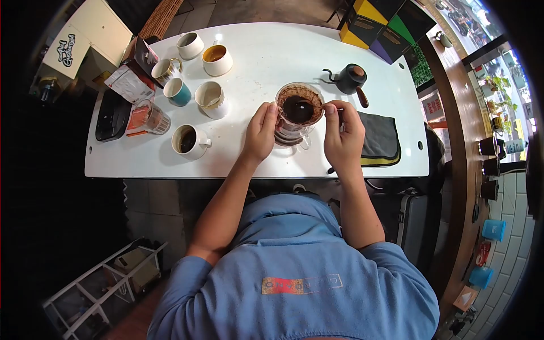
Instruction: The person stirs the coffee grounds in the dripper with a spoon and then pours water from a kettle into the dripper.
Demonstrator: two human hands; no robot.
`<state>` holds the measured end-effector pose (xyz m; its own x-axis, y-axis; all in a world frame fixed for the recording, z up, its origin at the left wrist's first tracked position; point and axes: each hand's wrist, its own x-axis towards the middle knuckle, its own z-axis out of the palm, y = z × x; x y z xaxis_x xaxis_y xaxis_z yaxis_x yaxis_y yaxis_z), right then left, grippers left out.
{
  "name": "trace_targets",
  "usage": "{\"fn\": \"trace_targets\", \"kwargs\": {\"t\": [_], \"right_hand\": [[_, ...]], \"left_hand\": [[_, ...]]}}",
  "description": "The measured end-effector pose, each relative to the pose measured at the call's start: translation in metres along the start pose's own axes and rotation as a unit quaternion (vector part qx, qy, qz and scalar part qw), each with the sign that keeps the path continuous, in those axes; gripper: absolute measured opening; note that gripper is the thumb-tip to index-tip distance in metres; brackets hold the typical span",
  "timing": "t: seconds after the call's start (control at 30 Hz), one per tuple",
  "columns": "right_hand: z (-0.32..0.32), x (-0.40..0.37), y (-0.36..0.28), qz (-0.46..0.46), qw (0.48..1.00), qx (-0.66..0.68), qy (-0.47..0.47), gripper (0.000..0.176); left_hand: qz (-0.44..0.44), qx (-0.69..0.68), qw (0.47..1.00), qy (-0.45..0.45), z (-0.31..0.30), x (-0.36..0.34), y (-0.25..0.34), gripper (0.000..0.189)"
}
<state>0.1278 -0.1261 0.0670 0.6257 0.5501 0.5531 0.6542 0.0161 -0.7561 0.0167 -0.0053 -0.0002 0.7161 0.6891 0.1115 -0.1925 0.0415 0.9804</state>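
A coffee dripper (313, 113) with a paper filter sits on a clear glass server (305, 141) near the table's front edge. Wet grounds coat the filter walls, and dark liquid pools in the middle. My left hand (262, 131) is closed against the dripper's left side, thumb at the rim. On the opposite side, the fingers of my right hand (344, 133) pinch together at the rim; a small dark bit shows at the fingertips, too small to name. Behind the right hand, a dark gooseneck kettle (350, 79) with a wooden handle stands on the table.
Several cups stand at the left of the white table (238, 161), including a white mug (190, 141) of dark coffee. A glass (156, 118) lies tilted beside a black tray (112, 116). A folded grey cloth (378, 139) lies at right, and colourful boxes (385, 28) stand behind.
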Motion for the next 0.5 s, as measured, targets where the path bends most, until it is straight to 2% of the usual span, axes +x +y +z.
{"fn": "trace_targets", "kwargs": {"t": [0.23,0.33,0.4,0.5], "right_hand": [[0.005,-0.008,0.015,0.016,1.000,0.023,0.009,0.011],[0.006,-0.010,0.018,0.050,0.996,0.068,0.011,0.014],[0.007,-0.012,0.018,0.112,0.983,0.146,0.013,0.017],[0.002,-0.012,0.011,0.152,0.962,0.225,0.032,0.019]], "left_hand": [[0.004,-0.002,1.000,0.006,0.000,-0.001,-0.002,0.031],[-0.004,0.011,1.000,0.008,0.000,-0.002,0.000,0.031],[-0.002,-0.002,1.000,0.022,0.004,-0.002,0.003,0.031],[-0.003,-0.016,0.999,0.034,0.007,-0.002,0.007,0.031]]}}
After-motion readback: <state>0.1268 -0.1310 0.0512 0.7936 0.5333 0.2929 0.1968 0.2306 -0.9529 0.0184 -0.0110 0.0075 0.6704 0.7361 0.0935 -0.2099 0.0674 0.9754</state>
